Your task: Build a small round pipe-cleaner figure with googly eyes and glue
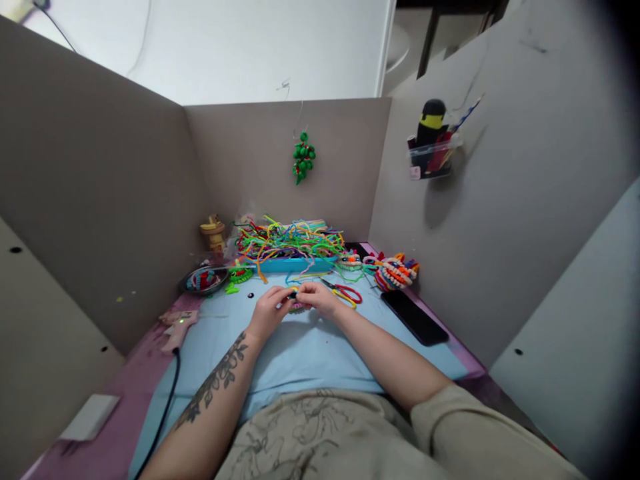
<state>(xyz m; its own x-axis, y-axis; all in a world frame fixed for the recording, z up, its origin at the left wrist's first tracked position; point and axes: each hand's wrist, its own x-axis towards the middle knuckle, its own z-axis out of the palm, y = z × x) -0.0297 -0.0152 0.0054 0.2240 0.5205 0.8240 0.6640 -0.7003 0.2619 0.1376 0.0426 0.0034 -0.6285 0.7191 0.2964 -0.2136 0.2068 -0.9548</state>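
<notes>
Both hands meet over the blue cloth around a small pipe-cleaner piece, with yellow above and pink and green below. My left hand pinches it from the left. From the right, the fingers of my right hand close on its upper edge. A dark spot shows between the fingertips, too small to make out. Scissors with red and yellow handles lie just right of my right hand. Left of my left hand is a small black-and-white disc, like a toy eye. The fingers hide much of the piece.
A blue tray heaped with pipe cleaners stands behind the hands. At left are a pink glue gun, its green light on, and a bowl. A phone and a striped pipe-cleaner figure lie right. Partitions enclose the table.
</notes>
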